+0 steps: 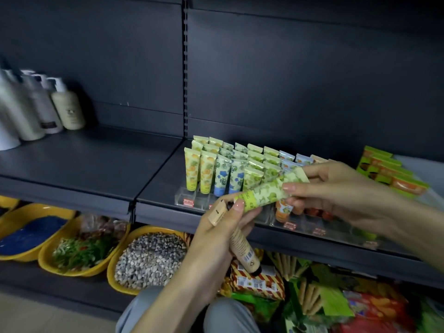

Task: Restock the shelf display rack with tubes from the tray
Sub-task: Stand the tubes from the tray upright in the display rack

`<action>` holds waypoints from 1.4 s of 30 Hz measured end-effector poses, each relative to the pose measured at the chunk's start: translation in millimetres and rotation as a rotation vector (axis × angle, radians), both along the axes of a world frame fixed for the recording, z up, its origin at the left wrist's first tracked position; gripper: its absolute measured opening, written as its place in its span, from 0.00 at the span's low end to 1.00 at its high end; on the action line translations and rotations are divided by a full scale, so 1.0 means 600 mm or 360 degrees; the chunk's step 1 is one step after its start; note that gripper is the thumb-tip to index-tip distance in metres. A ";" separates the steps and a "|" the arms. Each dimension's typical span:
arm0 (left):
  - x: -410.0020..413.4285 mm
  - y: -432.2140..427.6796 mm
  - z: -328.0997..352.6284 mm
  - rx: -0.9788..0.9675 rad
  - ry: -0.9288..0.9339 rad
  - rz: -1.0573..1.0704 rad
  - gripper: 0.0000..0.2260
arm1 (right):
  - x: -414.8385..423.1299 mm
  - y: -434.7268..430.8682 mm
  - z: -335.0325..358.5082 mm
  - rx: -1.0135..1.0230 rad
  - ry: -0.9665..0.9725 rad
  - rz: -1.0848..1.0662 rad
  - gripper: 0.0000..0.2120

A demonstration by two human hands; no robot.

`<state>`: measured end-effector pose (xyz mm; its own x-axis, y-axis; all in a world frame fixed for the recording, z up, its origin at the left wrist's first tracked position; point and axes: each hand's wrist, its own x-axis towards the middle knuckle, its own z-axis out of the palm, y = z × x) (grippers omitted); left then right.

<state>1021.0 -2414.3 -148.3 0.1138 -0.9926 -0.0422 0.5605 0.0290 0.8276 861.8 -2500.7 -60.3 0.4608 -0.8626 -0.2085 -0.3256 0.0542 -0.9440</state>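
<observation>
A clear acrylic display rack (pixel 189 197) stands on the dark shelf (pixel 153 186), holding several upright tubes (pixel 222 174) in yellow, blue and green prints. My left hand (pixel 216 234) grips a beige tube (pixel 242 246) pointing down and also touches the cap end of a green-patterned tube (pixel 266 192). My right hand (pixel 341 188) pinches the flat end of that green tube, which lies slanted in front of the rack. An orange tube (pixel 283 210) shows in the rack's front row, just under my right fingers. No tray is in view.
White pump bottles (pixel 38 106) stand at the shelf's far left. Green and orange boxes (pixel 389 171) lie at the right. Below are yellow bowls (pixel 115 272) of dry goods and snack packets (pixel 312 301). Knees in grey trousers (pixel 216 316) show at the bottom.
</observation>
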 end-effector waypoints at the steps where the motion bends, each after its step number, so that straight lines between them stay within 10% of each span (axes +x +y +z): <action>1: 0.001 -0.002 -0.001 -0.0021 -0.0016 -0.0007 0.11 | -0.001 -0.001 0.006 0.0042 -0.0038 -0.0011 0.15; 42: 0.052 -0.013 -0.040 0.0042 0.0218 -0.0029 0.16 | 0.040 -0.041 0.035 -0.1334 0.1301 0.0039 0.07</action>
